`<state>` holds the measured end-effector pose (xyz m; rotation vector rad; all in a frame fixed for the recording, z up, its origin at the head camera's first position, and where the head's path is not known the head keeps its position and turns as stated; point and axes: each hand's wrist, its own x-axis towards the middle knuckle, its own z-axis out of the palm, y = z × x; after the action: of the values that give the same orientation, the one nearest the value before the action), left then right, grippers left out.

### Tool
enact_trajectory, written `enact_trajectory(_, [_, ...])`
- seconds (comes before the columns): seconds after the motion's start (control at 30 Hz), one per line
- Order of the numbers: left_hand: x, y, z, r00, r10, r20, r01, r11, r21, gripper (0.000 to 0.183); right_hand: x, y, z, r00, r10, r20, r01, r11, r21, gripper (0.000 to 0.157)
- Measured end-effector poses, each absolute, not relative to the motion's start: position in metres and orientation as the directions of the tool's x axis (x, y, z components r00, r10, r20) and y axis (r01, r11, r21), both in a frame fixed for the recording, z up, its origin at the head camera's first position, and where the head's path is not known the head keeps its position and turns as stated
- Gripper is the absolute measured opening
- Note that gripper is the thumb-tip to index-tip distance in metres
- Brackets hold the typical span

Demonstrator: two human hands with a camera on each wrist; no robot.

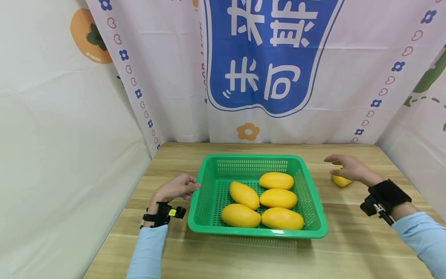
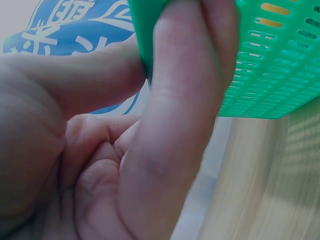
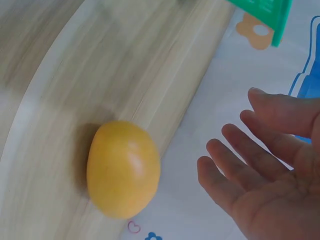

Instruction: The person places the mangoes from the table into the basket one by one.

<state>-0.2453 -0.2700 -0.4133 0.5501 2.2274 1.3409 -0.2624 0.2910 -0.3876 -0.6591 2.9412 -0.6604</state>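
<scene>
My left hand (image 1: 178,186) pinches the left rim of a green plastic basket (image 1: 258,231), thumb on one side and a finger on the other, as the left wrist view shows. Several yellow mangoes (image 1: 241,216) lie in the basket, mostly in its middle and right half. To the right of the basket, my right hand (image 1: 352,169) hovers over a lone mango (image 3: 123,169) on the table. Its fingers are spread and loosely bent, apart from the fruit in the right wrist view. In the head view the hand partly covers that mango.
The wooden table (image 1: 244,261) runs back to a white cloth (image 1: 181,97) with a blue printed panel (image 1: 259,58). More white cloth hangs along the left and right sides. Each wrist wears a black strap with a small camera.
</scene>
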Motion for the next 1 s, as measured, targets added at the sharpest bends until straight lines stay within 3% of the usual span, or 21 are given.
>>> enact_trajectory(1.0, [-0.245,-0.270,-0.413,-0.814,0.542,-0.210,0.083,0.466,0.881,0.026,-0.280,0.339,-0.418,-0.948,-0.316,-0.032,-0.285,0.893,-0.348,0.051])
